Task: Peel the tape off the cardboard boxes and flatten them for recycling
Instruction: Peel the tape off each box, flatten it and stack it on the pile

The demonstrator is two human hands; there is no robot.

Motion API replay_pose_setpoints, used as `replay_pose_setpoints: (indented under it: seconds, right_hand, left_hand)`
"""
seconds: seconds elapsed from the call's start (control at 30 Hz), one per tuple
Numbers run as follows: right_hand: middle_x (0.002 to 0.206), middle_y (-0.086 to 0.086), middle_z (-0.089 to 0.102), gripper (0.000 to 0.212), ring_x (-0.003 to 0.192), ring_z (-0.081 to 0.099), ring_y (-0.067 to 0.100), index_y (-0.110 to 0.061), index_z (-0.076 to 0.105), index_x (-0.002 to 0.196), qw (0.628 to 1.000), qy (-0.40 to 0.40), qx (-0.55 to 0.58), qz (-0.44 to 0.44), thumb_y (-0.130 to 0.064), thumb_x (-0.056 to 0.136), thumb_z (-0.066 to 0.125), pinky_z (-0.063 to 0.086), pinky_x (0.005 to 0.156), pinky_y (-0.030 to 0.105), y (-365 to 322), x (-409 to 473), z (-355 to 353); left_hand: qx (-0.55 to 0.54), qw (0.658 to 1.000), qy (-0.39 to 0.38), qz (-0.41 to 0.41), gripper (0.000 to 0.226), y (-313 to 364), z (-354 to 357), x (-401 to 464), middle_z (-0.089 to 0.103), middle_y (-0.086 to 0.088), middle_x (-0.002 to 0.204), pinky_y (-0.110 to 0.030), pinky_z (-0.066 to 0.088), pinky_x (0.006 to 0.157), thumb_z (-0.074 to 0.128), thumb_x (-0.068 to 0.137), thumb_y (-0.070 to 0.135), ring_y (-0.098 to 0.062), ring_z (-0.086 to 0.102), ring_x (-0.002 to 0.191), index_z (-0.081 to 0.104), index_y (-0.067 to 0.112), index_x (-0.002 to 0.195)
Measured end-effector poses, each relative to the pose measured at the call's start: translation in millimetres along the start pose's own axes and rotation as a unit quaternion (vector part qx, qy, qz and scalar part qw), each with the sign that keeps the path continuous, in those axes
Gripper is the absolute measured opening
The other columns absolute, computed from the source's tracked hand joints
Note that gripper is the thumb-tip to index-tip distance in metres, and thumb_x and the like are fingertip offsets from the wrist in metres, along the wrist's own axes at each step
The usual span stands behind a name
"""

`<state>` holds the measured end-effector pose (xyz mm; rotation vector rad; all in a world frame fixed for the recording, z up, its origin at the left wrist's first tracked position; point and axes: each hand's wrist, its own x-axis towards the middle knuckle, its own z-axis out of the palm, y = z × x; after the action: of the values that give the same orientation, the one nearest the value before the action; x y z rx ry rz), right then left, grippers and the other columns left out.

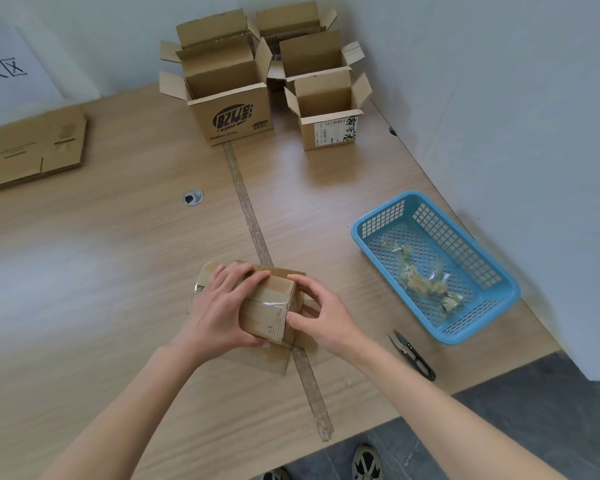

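- A small brown cardboard box (264, 306), banded with clear tape, is being held on the light wood-grain table (101, 271) near the 6 o'clock edge, across a long strip of brown tape (248, 216) stuck along the tabletop.
- The box is being gripped by the left hand (219, 306) from its 9 o'clock side, fingers being laid over the top and the thumb being curled under the near edge.
- The 3 o'clock end of the box is being pinched by the right hand (321, 311), thumb and fingertips being closed on the taped corner; whether a tape end is being caught there cannot be told.
- A blue perforated plastic basket (492, 306) is being kept at 3 o'clock, with crumpled clear tape scraps (426, 285) lying inside.
- Small black thread snips (413, 355) are lying just beside the basket's near corner, at 4 o'clock.
- Open brown cardboard boxes (229, 98) are being kept upright in a cluster at 12 o'clock, flaps raised.
- A flattened brown cardboard sheet (37, 147) is lying at 10 o'clock, well apart from the hands.
- A round metal cable grommet (193, 197) is set in the table at 11 o'clock.
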<state>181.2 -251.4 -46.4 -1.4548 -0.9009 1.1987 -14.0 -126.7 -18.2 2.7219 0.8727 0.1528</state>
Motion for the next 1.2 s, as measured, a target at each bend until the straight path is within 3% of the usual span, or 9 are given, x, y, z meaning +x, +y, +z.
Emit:
replay_pose_setpoints:
  seconds: [0.2, 0.27, 0.43, 0.7, 0.97, 1.2]
  right_hand:
    - [0.122, -0.015, 0.07, 0.059, 0.113, 0.06, -0.009, -0.03, 0.067, 0.13, 0.991, 0.018, -0.129, -0.018, -0.025, 0.073, 0.081, 0.051, 0.101, 0.024, -12, 11, -12]
    - [0.124, -0.013, 0.07, 0.056, 0.109, 0.064, -0.003, -0.029, 0.068, 0.131, 0.979, 0.036, -0.193, -0.063, -0.03, 0.077, 0.081, 0.056, 0.093, 0.025, -14, 9, -17]
    - [0.107, -0.012, 0.073, 0.026, 0.086, 0.071, 0.004, -0.024, 0.073, 0.113, 0.947, 0.098, -0.261, -0.159, -0.022, 0.088, 0.075, 0.061, 0.076, 0.031, -6, -10, -12]
    - [0.099, -0.006, 0.074, 0.018, 0.083, 0.069, 0.01, -0.016, 0.075, 0.102, 0.936, 0.097, -0.307, -0.143, -0.023, 0.086, 0.073, 0.06, 0.074, 0.035, -9, -14, -5]
    - [0.098, -0.006, 0.078, 0.018, 0.087, 0.072, 0.014, -0.019, 0.08, 0.099, 0.92, 0.132, -0.351, -0.117, -0.028, 0.087, 0.07, 0.057, 0.077, 0.038, -16, -18, 4]
    - [0.077, -0.005, 0.074, 0.009, 0.072, 0.07, 0.021, -0.022, 0.077, 0.078, 0.888, 0.183, -0.411, -0.089, -0.026, 0.082, 0.07, 0.049, 0.055, 0.032, -20, -21, 20]
  left_hand:
    - [-0.011, 1.0, 0.001, -0.007, 0.12, 0, 1, 1, 0.044, 0.006, 0.145, -0.039, 0.016, 0.123, 0.085, 0.044, 0.07, -0.019, 0.039, 0.137, 0.045, 0.028, 0.149]
    - [-0.017, 1.0, 0.005, -0.01, 0.12, 3, 1, 2, 0.045, 0.005, 0.145, -0.041, 0.018, 0.124, 0.087, 0.045, 0.069, -0.019, 0.039, 0.138, 0.046, 0.027, 0.15]
    - [-0.026, 0.999, 0.015, -0.015, 0.119, 6, 2, 2, 0.047, 0.001, 0.144, -0.047, 0.023, 0.123, 0.088, 0.045, 0.068, -0.022, 0.041, 0.139, 0.049, 0.023, 0.148]
    - [-0.023, 1.0, 0.012, -0.017, 0.119, 7, 0, 4, 0.049, -0.001, 0.143, -0.05, 0.029, 0.12, 0.09, 0.045, 0.067, -0.025, 0.043, 0.138, 0.05, 0.022, 0.148]
    - [-0.017, 1.0, 0.008, -0.023, 0.12, 10, -1, 3, 0.049, -0.002, 0.144, -0.052, 0.027, 0.121, 0.094, 0.044, 0.062, -0.025, 0.044, 0.138, 0.05, 0.021, 0.149]
    - [-0.007, 1.0, 0.004, -0.022, 0.121, 13, -1, 3, 0.05, -0.004, 0.144, -0.052, 0.026, 0.121, 0.095, 0.043, 0.06, -0.027, 0.044, 0.138, 0.051, 0.019, 0.148]
